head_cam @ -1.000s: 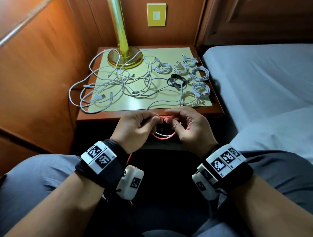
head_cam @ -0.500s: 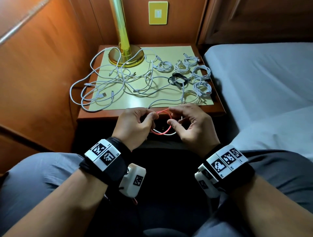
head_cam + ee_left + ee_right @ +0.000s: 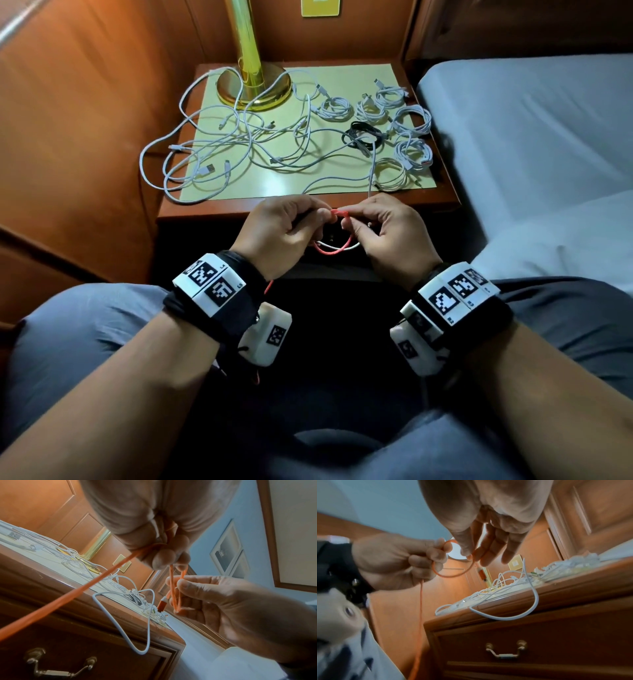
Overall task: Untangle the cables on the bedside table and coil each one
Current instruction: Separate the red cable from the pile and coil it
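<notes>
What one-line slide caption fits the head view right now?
Both hands, left hand and right hand, wind the orange cable before the bedside table.

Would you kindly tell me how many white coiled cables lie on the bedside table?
6 white coils, all on its right half: three along the back, three down the right edge. The tangle could hide others.

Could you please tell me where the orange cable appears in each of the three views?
Head: orange cable centre, pinched between both hands.
Left wrist: loops right of centre, a strand running down-left.
Right wrist: a ring at centre-left, its tail hanging down.
Shared landmark: white cable loop overhanging the table's front edge.
</notes>
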Available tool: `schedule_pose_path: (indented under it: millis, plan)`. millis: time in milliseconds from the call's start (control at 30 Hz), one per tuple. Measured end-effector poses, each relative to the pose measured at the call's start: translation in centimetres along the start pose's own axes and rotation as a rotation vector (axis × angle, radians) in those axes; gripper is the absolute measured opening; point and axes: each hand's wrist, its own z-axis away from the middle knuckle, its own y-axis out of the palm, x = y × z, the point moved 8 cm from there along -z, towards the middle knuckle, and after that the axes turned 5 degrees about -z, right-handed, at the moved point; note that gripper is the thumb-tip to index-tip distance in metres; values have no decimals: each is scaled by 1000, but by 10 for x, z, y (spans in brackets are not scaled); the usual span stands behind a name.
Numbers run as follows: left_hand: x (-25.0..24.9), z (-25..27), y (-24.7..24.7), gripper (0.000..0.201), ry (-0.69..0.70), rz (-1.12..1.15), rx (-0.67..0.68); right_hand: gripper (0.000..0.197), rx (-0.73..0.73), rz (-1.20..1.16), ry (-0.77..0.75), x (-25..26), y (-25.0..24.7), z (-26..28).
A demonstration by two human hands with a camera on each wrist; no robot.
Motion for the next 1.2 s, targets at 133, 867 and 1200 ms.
schedule_pose_path:
  millis: [133, 867, 1200]
  plan:
    - [0, -2, -6, 19, -4, -1, -20, 17, 123, -372, 249, -6, 5, 1]
    - [11, 3, 12, 17, -139, 228, 219, 18, 104, -535, 267, -4, -6, 1]
    - [12, 2, 19, 22, -192, 330, 290, 21, -28, -757, 358, -11, -6, 4]
